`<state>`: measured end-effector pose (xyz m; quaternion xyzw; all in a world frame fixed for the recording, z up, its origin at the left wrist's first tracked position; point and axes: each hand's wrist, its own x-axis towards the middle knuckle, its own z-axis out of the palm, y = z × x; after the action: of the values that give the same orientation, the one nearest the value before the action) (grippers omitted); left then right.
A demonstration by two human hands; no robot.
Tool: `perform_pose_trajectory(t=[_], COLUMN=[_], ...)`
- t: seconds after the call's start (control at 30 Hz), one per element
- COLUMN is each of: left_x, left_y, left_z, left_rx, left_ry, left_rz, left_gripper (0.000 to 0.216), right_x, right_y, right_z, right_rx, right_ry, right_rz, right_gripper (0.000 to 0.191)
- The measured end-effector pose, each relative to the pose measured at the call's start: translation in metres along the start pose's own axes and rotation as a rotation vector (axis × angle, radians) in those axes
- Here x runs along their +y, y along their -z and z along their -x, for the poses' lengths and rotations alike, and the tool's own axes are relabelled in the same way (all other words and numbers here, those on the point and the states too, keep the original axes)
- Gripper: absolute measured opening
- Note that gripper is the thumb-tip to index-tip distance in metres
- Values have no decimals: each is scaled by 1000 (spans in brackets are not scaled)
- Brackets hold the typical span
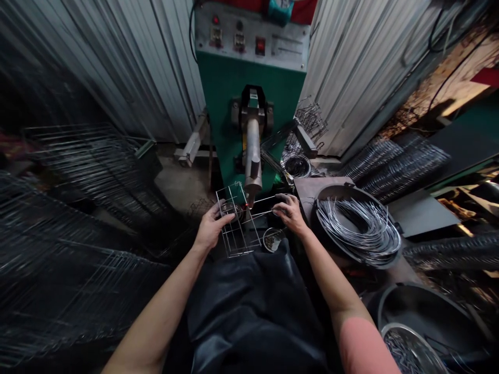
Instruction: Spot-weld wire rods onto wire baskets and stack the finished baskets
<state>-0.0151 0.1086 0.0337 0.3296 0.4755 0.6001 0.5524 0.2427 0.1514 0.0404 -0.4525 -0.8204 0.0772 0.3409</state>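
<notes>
My left hand (210, 227) is closed on the left edge of a small wire frame (245, 244), an open grid of thin metal rods held tilted over my lap. In my right hand (289, 214), thumb and fingers pinch the outer end of a thin wire piece (264, 200), whose inner end reaches the frame. Where they meet, the tip of a spot welder's upper electrode (253, 179) touches or nearly touches the wire, with a small red glow beside it. The exact contact is too small to make out.
The green welding machine (253, 75) stands straight ahead. To the right, a round pan (320, 193) holds looped wires, with another dark pan (384, 306) and a metal bowl (385, 330) nearer. Blurred wire racks (86, 166) are stacked at left. A small cup (266, 246) sits below the frame.
</notes>
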Motion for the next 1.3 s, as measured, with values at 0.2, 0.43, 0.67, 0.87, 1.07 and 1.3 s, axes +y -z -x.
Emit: perform_pose_trajectory(t=[0.2, 0.43, 0.67, 0.87, 1.07, 1.3], left_x=[3, 4, 5, 6, 3, 3], left_y=[-2, -4, -4, -5, -4, -4], left_z=[-1, -1, -5, -14, -25, -27], left_rx=[20, 7, 0, -5, -4, -14], left_ry=[-6, 14, 46, 63, 61, 79], left_rz=[-27, -5, 36, 51, 62, 76], left_gripper=[71, 73, 76, 77, 72, 70], right_x=[-1, -3, 2, 8, 11, 14], right_y=[1, -4, -5, -7, -8, -6], right_z=[-4, -8, -11, -18, -24, -26], right_rx=[-55, -100, -67, -99, -121, -127], right_ry=[-29, -3, 48, 24, 27, 26], right_rz=[15, -2, -36, -30, -35, -53], right_gripper=[15, 13, 11, 11, 13, 15])
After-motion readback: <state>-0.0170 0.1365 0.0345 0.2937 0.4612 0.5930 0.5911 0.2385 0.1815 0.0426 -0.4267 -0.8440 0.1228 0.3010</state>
